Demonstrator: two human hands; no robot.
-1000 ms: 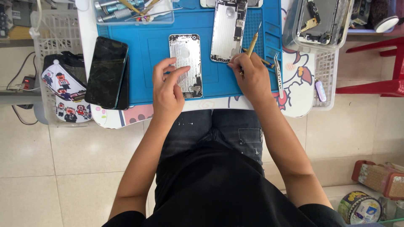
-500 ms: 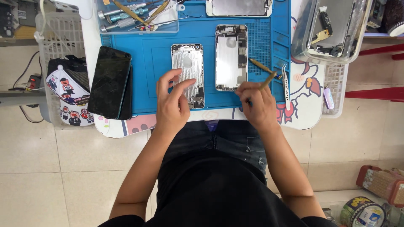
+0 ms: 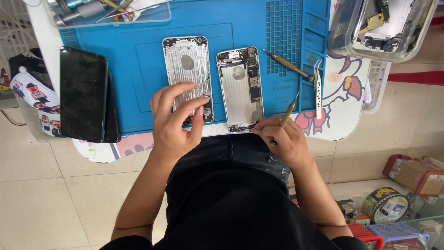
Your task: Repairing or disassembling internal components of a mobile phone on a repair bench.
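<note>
A small white tabletop (image 3: 344, 99) with cartoon pictures holds a big blue mat (image 3: 138, 69). A clear box (image 3: 384, 51) of parts sits on its right side, beside the mat.

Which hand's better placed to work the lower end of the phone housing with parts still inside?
Right hand, probably: it holds the wooden-handled tool at the stripped housing's lower edge. Left hand rests on the empty housing.

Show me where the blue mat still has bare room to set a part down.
Bare patch on the mat: between the black phone and the empty shell. A narrower strip lies above both shells, below the tool tray. Crowded: the right side, with the second shell, screwdriver and tweezers.
</note>
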